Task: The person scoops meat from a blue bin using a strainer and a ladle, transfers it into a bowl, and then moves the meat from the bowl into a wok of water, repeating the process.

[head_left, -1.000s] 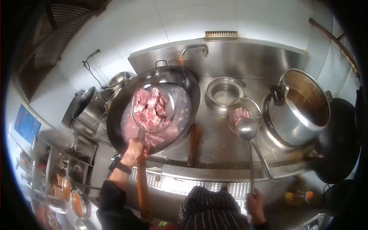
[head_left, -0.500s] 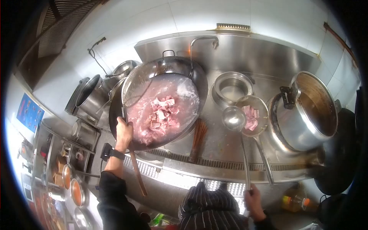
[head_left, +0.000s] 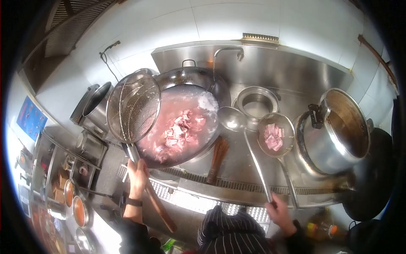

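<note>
My left hand [head_left: 137,177] is closed round the wooden-handled wire skimmer [head_left: 134,108]. Its mesh is raised over the left rim of a big wok [head_left: 173,76], with no meat visible in it. Raw-looking pink meat chunks [head_left: 182,133] lie heaped in the wok's cloudy, foamy liquid. At the lower right, my right hand [head_left: 280,213] grips the end of a long metal ladle [head_left: 231,119], whose bowl hangs near the wok's right side. A second round scoop [head_left: 287,122], holding several pieces of meat [head_left: 274,136], rests on the steel stove with its handle toward me.
A bamboo brush [head_left: 218,158] lies between the wok and the ladle. Behind stands a round metal pot [head_left: 258,98] under a tap [head_left: 228,50]. A large tilted stockpot [head_left: 338,135] occupies the right side. More pots [head_left: 98,99] stand at left, near shelving.
The skimmer has lifted and shifted left, off the wok's liquid. The ladle's bowl has swung left, away from the scoop with meat, toward the wok. Both hands still hold their tools.
</note>
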A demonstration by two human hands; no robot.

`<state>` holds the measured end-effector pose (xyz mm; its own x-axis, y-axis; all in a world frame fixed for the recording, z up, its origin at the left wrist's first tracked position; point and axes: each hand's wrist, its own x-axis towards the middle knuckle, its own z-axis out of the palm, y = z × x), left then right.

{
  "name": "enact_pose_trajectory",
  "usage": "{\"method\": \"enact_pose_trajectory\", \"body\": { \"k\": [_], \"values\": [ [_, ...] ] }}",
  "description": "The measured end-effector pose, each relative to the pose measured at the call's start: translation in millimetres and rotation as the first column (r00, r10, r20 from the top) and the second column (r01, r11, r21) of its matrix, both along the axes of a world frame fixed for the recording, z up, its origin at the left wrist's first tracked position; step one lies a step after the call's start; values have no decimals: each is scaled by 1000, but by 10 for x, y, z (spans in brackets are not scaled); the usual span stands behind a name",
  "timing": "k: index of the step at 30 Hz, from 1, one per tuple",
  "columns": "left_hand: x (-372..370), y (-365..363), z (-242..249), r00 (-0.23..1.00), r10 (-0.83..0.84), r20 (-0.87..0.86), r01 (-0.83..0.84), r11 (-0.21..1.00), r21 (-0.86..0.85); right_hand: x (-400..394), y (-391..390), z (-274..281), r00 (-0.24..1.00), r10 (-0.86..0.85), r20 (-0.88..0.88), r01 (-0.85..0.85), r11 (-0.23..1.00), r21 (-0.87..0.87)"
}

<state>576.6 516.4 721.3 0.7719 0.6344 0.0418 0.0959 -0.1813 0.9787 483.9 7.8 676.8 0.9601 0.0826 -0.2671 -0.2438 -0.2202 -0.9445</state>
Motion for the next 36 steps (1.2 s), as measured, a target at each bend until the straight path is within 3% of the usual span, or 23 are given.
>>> {"method": "enact_pose_trajectory", "body": {
  "k": [3, 6, 8, 10, 12, 14, 17, 18, 19, 20, 21, 22, 23, 24, 26, 27, 29, 30, 32, 33, 34, 36],
  "values": [
    [11, 31, 226, 988, -120, -94, 123, 992, 23, 53, 13, -86, 995, 33, 95, -29, 999, -42],
    [237, -327, 534, 969, -115, 220, 161, 966, -205, 78, 73, -140, 988, 37, 148, -25, 996, -85],
    [204, -414, 313, 951, -275, 139, 298, 935, -190, 10, 137, -106, 996, -31, 81, 35, 998, -50],
    [85, -691, 120, 956, -283, 74, 291, 944, -154, -111, 169, 5, 997, -82, -3, 82, 996, -24],
    [58, -950, 114, 923, -383, 20, 380, 904, -197, -291, 176, -74, 980, -193, 39, 196, 977, -86],
    [70, -1084, 31, 828, -560, -38, 538, 810, -233, -523, 241, -211, 961, -269, 65, 276, 951, -141],
    [70, -1397, 105, 648, -748, -144, 668, 649, -364, -890, 494, -255, 841, -533, -87, 529, 846, -72],
    [107, -1364, -126, 531, -822, -208, 725, 567, -391, -1020, 583, -249, 808, -576, -127, 576, 817, -38],
    [102, -1499, -87, 448, -862, -238, 815, 503, -287, -1185, 665, -289, 755, -642, -133, 636, 767, -86],
    [147, -1593, -125, 329, -878, -348, 850, 436, -295, -1350, 769, -344, 708, -694, -132, 681, 720, -132],
    [95, -1720, -131, 299, -884, -358, 905, 382, -187, -1510, 886, -361, 664, -737, -123, 739, 672, -38],
    [86, -1798, -311, 224, -923, -314, 890, 325, -320, -1670, 1008, -341, 615, -779, -121, 788, 614, 52],
    [77, -1876, -344, 130, -954, -271, 882, 236, -409, -1803, 1140, -269, 536, -827, -167, 842, 539, 29],
    [33, -1963, -350, 46, -949, -312, 906, 171, -387, -1949, 1259, -235, 449, -868, -212, 888, 460, -2],
    [-105, -2069, -537, -78, -972, -223, 892, 32, -450, -2399, 1439, -390, 347, -916, -201, 936, 351, 18],
    [-199, -2147, -653, -119, -970, -210, 865, 2, -502, -2663, 1500, -532, 350, -915, -198, 936, 352, 27],
    [-379, -2277, -799, -167, -965, -201, 840, -32, -542, -3015, 1598, -726, 191, -963, -188, 970, 215, -113],
    [-462, -2343, -835, -249, -949, -196, 811, -94, -577, -3091, 1627, -735, 188, -964, -189, 972, 210, -105],
    [-619, -2482, -921, -347, -918, -193, 778, -167, -606, -3259, 1747, -673, -35, -975, -219, 996, -15, -90],
    [-713, -2555, -969, -381, -896, -226, 779, -179, -601, -3394, 1763, -686, -4, -981, -193, 1000, 2, -30],
    [-826, -2628, -1013, -426, -867, -259, 774, -202, -600, -3488, 1765, -715, -39, -979, -199, 999, -33, -29],
    [-1008, -2781, -1053, -508, -806, -303, 736, -223, -640, -3659, 1819, -762, -110, -989, -99, 983, -123, 137]
  ]
}}
